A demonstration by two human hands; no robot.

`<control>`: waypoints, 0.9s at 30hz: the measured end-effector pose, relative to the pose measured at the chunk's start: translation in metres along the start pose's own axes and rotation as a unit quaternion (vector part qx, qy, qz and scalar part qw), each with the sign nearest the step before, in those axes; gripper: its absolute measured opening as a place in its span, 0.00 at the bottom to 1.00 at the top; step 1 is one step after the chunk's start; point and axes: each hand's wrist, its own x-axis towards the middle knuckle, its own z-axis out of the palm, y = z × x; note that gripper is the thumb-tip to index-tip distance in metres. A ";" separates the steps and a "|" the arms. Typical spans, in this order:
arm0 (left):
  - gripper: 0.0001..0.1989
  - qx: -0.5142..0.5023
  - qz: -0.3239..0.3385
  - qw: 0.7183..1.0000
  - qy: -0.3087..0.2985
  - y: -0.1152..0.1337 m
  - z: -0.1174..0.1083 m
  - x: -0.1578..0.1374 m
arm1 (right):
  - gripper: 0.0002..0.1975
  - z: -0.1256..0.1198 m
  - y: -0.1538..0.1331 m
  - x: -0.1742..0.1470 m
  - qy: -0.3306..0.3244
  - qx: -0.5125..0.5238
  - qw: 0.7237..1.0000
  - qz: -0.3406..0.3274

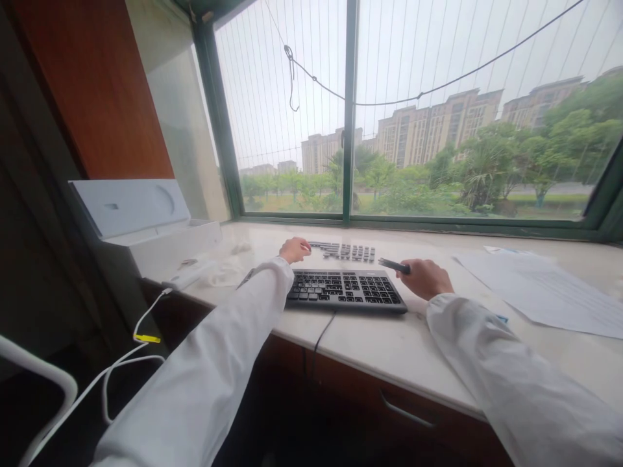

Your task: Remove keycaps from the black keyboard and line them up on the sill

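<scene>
Keyboard [343,285], on counter [379,344]; keys [357,251], loose, in rows behind it; left hand [294,250], at keys' left end, grip unclear; right hand [424,279], clasped round dark tool [396,265], near keyboard's right end

- Dressed in white, shaded pale grey along the folds.
- Covered on one side by a loose left sleeve [209,363], broad along the forearm, softly creased and narrowing toward the wrist.
- Clad on the other in a matching right sleeve [516,383], equally roomy and rumpled.
- Finished with a gathered left cuff [285,266] and a puckered right cuff [440,303], both snug.
- Bare at left hand [294,250] and right hand [427,279], beyond the fabric.
</scene>
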 end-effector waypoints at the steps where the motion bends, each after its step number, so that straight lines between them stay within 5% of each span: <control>1: 0.11 0.016 -0.006 1.000 -0.009 0.000 0.003 0.009 | 0.14 0.000 0.000 0.000 0.000 -0.007 1.000 -0.001; 14: 0.13 0.148 -0.022 0.989 -0.006 0.015 0.029 0.088 | 0.14 0.007 -0.003 0.006 -0.005 -0.047 0.999 -0.019; 27: 0.10 0.192 0.014 0.981 -0.015 0.027 0.050 0.114 | 0.13 0.011 -0.005 0.009 0.009 -0.044 0.999 -0.020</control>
